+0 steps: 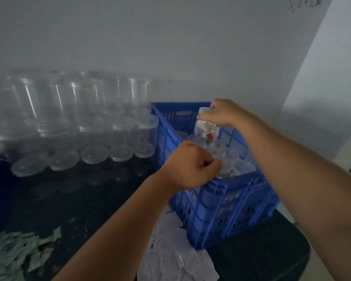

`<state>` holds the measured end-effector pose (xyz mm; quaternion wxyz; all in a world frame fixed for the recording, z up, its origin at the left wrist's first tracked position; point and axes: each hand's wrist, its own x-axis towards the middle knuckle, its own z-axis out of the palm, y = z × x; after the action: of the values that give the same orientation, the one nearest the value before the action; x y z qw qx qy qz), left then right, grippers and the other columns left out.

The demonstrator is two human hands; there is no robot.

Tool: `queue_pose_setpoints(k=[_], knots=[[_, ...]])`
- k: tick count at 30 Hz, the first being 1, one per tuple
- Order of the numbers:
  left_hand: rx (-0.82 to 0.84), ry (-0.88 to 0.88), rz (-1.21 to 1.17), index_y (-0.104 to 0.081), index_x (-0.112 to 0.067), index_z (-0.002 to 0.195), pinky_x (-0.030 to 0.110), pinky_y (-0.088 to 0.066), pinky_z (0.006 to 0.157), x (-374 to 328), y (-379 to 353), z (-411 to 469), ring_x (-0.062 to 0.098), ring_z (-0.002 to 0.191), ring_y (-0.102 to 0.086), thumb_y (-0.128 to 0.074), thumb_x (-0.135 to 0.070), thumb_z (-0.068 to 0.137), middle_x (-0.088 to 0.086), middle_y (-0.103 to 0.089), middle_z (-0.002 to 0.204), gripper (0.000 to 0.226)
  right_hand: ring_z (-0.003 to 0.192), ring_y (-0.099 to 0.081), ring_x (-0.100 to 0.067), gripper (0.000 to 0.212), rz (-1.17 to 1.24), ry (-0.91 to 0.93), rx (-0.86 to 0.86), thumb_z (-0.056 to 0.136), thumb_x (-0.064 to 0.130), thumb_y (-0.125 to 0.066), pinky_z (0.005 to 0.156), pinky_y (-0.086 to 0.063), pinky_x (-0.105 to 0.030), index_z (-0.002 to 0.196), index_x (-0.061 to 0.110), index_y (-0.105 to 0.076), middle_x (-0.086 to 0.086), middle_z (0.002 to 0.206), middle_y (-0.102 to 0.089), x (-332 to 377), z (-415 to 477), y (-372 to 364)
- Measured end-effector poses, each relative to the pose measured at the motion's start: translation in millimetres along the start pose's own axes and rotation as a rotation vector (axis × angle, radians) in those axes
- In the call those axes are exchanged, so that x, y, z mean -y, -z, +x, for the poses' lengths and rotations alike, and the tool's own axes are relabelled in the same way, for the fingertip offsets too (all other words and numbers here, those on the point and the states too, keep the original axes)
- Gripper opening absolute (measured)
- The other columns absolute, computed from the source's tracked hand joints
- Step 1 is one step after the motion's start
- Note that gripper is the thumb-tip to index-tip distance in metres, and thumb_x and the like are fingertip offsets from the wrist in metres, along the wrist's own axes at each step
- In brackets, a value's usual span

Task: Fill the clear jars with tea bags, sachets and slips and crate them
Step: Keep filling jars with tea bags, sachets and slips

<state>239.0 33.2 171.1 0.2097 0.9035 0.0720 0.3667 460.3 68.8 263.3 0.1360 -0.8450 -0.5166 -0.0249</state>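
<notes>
So the right grip (225, 113) is clamped round the lid end of a jar (206, 130), holding it tilted above the far half of the crate (231, 203). The left grip (190, 165) is curled up against the rim of a second jar (229, 159) sitting in the crate. Can't tell if it's really got hold, the fingers are tucked out of sight.

Far left, a pile of greenish sachets (14, 254) lies on the dark surface (89, 199), cut off by the frame edge. Behind it are stacked empty jars (85, 118) by the wall, super blurry. The white slips (178, 256) are partly hidden under the left forearm and the crate. The held jar is clear, with white tea bags (203, 126) and a red tag (209, 136) inside. What's deeper in the crate is mush, honestly.
</notes>
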Motion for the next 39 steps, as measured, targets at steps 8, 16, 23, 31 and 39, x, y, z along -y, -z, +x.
queue_pose_setpoints(k=[8, 16, 23, 31, 39], knots=[[-0.223, -0.07, -0.161, -0.031, -0.015, 0.049, 0.031, -0.023, 0.059, 27.6, -16.1, 3.5, 0.019, 0.042, -0.025, -0.053, -0.01, 0.088, -0.004, -0.028, 0.046, 0.046, 0.121, -0.063, -0.039, 0.071, -0.394, 0.056, 0.002, 0.09, 0.058, -0.067, 0.09, -0.053, -0.043, 0.145, 0.015, -0.053, -0.015, 0.138, -0.056, 8.3, 87.0, -38.0], [-0.295, -0.104, -0.111, -0.033, -0.019, 0.051, 0.039, -0.039, 0.072, 34.6, -17.1, -0.9, 0.013, 0.049, -0.029, -0.051, -0.015, 0.088, -0.013, -0.031, 0.052, 0.041, 0.135, -0.053, -0.049, 0.079, -0.398, 0.063, 0.049, 0.102, 0.029, -0.067, 0.089, -0.048, -0.046, 0.166, 0.007, -0.027, -0.029, 0.165, -0.028, -3.8, 130.9, -88.6], [-0.336, -0.105, -0.145, -0.032, -0.017, 0.05, 0.04, -0.038, 0.072, 32.9, -22.6, 0.6, 0.014, 0.047, -0.029, -0.053, -0.013, 0.088, -0.011, -0.03, 0.05, 0.044, 0.142, -0.053, -0.036, 0.066, -0.356, -0.075, 0.227, 0.111, 0.033, -0.059, 0.113, -0.04, -0.039, 0.165, 0.004, -0.032, -0.023, 0.162, -0.047, -39.4, 142.8, -107.6], [-0.329, -0.108, -0.111, -0.03, -0.022, 0.053, 0.038, -0.039, 0.075, 31.4, -22.1, 0.5, 0.013, 0.049, -0.028, -0.052, -0.017, 0.089, -0.013, -0.029, 0.052, 0.042, 0.143, -0.051, -0.043, 0.044, -0.513, -0.043, 0.306, 0.113, 0.017, -0.049, 0.115, -0.043, -0.046, 0.151, -0.005, -0.052, -0.027, 0.155, -0.052, -47.7, 135.0, -158.0], [-0.292, -0.069, -0.107, -0.03, -0.021, 0.053, 0.034, -0.038, 0.077, 32.8, -16.4, 1.8, 0.01, 0.05, -0.026, -0.058, -0.014, 0.089, -0.013, -0.029, 0.051, 0.046, 0.145, -0.05, -0.036, 0.065, -0.564, 0.057, 0.477, 0.112, 0.046, -0.054, 0.119, -0.041, -0.041, 0.164, 0.012, -0.038, -0.016, 0.164, -0.044, 4.7, 120.9, -113.6]])
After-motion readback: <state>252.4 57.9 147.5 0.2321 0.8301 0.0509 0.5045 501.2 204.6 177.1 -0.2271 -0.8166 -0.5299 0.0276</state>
